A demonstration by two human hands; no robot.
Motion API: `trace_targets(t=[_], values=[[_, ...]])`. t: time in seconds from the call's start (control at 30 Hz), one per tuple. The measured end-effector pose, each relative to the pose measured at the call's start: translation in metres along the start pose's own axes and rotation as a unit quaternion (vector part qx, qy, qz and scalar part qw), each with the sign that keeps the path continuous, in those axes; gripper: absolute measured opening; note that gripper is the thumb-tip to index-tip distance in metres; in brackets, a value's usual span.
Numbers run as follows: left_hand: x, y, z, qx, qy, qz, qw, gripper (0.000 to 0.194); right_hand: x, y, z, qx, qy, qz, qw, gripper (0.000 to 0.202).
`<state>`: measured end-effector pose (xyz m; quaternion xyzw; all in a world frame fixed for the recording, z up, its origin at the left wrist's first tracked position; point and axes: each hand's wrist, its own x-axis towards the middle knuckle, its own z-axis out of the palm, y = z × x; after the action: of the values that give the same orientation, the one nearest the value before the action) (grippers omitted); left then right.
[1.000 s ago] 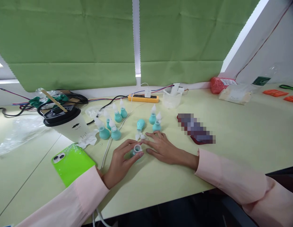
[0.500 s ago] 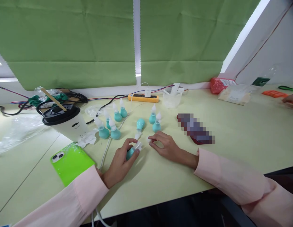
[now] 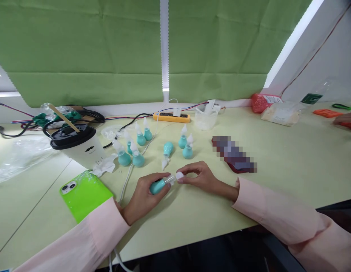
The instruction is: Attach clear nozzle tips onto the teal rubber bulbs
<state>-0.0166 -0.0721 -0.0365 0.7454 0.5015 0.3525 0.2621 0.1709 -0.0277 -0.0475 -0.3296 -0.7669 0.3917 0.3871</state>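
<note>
Lying on its side in my left hand (image 3: 144, 194) is a teal nasal aspirator bulb (image 3: 157, 187), gripped between thumb and fingers. Its clear neck points right. My right hand (image 3: 200, 176) pinches a small white round cap (image 3: 179, 175) between thumb and fingertips, close to the clear neck; whether the two touch I cannot tell. Just beyond my hands a nasal aspirator (image 3: 168, 148) lies with its clear tip toward me. Two upright aspirators (image 3: 187, 151) stand behind my right hand. Several more aspirators (image 3: 138, 159) stand in a group to the left.
A green phone (image 3: 86, 196) and a lidded paper cup (image 3: 82, 151) are at the left. A pixelated dark-red item (image 3: 234, 155) lies right. Further back are a yellow power strip (image 3: 171, 118) and a translucent cup (image 3: 205, 120). Another person's hand (image 3: 345, 118) reaches in far right.
My right hand has brought the white cap down, next to the clear neck. My left hand has turned the aspirator bulb slightly, and the neck has shifted right.
</note>
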Motion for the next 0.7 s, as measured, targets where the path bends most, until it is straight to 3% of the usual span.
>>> trace_targets(t=[0.17,0.3,0.47,0.7], values=[[0.000,0.003,-0.001,-0.017,-0.027,0.011,0.999,0.022,-0.001,0.004,0.001,0.121,0.030,0.069,0.990,0.028],[0.000,0.004,-0.001,-0.035,-0.052,0.028,0.998,0.022,-0.001,0.006,0.000,0.169,-0.036,0.060,0.983,0.034],[0.000,0.003,-0.001,-0.048,-0.053,0.029,0.997,0.023,-0.002,-0.002,-0.007,0.149,-0.099,0.034,0.983,0.031],[0.000,0.001,-0.001,-0.029,-0.059,0.041,0.997,0.022,-0.001,-0.004,-0.009,0.089,-0.086,0.019,0.992,0.023]])
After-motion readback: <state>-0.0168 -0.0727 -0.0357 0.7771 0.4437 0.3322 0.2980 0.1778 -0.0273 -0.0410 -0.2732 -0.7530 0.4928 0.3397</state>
